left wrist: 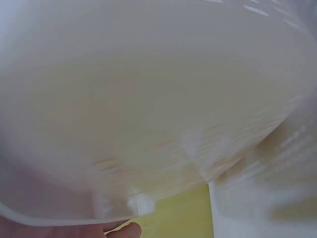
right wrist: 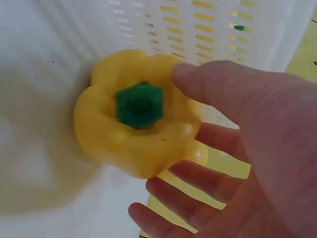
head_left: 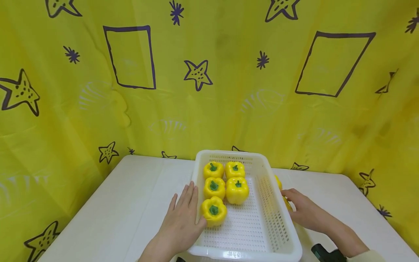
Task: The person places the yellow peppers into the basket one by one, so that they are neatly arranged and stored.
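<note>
A white plastic basket [head_left: 248,236] with slotted walls holds several yellow bell peppers [head_left: 237,191] with green stems, grouped along its left side. My left hand [head_left: 181,218] rests on the basket's left rim, fingers straight and thumb beside the nearest pepper. Outside the right wall, my right hand [head_left: 307,211] grips a yellow bell pepper [right wrist: 133,148], thumb on its top and fingers round its side. Part of another yellow pepper [head_left: 278,182] shows farther back along that wall. In the left wrist view the basket wall [left wrist: 148,99] fills most of the picture.
The basket stands on a white table [head_left: 137,203]. Behind and at both sides hangs a yellow curtain [head_left: 226,109] with dark star drawings. A dark green object [head_left: 327,253] lies by the right forearm at the bottom edge, partly cut off.
</note>
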The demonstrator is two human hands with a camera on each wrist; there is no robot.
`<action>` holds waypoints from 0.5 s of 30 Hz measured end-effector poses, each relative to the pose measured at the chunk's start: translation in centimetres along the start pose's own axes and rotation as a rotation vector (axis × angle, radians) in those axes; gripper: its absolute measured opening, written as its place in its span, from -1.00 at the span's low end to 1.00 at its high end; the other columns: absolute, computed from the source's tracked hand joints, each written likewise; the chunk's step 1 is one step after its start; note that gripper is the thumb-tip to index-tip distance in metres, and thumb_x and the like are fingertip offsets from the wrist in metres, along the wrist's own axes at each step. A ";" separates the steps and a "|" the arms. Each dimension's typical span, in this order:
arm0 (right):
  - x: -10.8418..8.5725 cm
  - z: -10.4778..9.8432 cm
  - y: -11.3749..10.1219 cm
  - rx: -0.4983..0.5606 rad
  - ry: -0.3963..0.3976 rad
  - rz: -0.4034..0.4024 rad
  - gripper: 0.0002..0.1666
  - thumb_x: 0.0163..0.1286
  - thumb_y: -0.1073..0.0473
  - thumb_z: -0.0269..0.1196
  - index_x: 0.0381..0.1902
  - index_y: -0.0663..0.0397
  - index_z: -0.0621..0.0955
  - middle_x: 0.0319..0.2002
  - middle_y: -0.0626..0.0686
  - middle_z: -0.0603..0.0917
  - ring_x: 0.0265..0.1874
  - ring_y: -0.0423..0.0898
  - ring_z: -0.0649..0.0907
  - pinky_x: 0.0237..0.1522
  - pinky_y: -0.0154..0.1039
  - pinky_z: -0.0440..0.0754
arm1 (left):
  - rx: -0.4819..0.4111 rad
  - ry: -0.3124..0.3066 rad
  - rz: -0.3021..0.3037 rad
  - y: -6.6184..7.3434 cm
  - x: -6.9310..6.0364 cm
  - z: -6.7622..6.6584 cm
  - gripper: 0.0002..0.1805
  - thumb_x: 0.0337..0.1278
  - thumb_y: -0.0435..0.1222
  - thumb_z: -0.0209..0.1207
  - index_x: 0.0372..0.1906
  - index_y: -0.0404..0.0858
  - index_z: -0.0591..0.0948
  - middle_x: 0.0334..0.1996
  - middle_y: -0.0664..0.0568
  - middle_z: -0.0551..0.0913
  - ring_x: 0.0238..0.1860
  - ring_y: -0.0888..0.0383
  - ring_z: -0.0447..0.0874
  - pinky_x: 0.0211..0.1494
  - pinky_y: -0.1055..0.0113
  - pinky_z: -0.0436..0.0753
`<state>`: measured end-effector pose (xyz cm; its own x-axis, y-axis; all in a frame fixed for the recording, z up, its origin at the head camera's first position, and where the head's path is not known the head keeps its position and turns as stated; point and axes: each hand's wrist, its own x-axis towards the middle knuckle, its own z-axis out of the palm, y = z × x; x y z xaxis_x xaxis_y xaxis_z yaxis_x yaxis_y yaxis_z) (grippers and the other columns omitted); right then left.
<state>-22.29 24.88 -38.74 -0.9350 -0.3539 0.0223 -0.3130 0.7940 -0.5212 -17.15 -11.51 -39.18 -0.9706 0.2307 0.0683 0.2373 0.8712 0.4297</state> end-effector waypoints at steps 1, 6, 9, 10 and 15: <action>0.0 0.1 0.0 -0.002 -0.004 0.003 -0.32 0.18 -0.09 0.43 0.19 0.08 0.55 0.14 0.18 0.56 0.07 0.14 0.56 -0.02 0.14 0.59 | 0.002 0.003 0.001 0.0 0.0 0.0 -0.14 0.29 0.01 -0.07 0.57 -0.33 0.04 0.61 -0.12 -0.13 0.62 -0.08 -0.17 0.59 -0.21 -0.12; 0.4 0.6 -0.2 -0.008 -0.009 0.021 -0.21 0.12 -0.13 0.46 0.24 0.11 0.52 0.18 0.19 0.53 0.10 0.12 0.55 0.02 0.16 0.58 | 0.001 0.004 0.000 0.0 -0.1 -0.1 -0.15 0.29 0.01 -0.07 0.56 -0.33 0.04 0.61 -0.13 -0.12 0.62 -0.09 -0.16 0.58 -0.22 -0.11; 0.6 0.9 -0.2 -0.007 0.004 0.015 -0.21 0.12 -0.13 0.46 0.24 0.09 0.51 0.16 0.18 0.53 0.10 0.12 0.55 0.05 0.18 0.57 | -0.008 -0.001 -0.001 -0.1 -0.2 -0.1 -0.15 0.29 0.00 -0.07 0.56 -0.34 0.05 0.61 -0.14 -0.12 0.62 -0.09 -0.16 0.58 -0.23 -0.11; 0.6 1.0 -0.2 -0.010 0.009 0.007 -0.21 0.12 -0.13 0.46 0.24 0.10 0.50 0.15 0.18 0.53 0.10 0.11 0.54 0.04 0.18 0.57 | -0.008 -0.001 0.000 -0.1 -0.2 -0.1 -0.15 0.29 0.00 -0.07 0.56 -0.34 0.04 0.61 -0.14 -0.12 0.62 -0.09 -0.16 0.58 -0.23 -0.11; 0.6 1.0 -0.1 -0.028 0.029 -0.025 -0.21 0.11 -0.13 0.46 0.23 0.06 0.46 0.08 0.13 0.51 0.02 0.03 0.52 -0.01 0.06 0.58 | -0.002 0.003 0.005 -0.1 -0.1 0.0 -0.15 0.30 0.01 -0.07 0.56 -0.33 0.04 0.61 -0.13 -0.12 0.62 -0.08 -0.16 0.58 -0.23 -0.11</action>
<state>-22.67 24.09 -39.53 -0.9311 -0.3599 0.0601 -0.3408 0.7987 -0.4959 -17.07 -11.64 -39.19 -0.9696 0.2335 0.0732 0.2418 0.8692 0.4313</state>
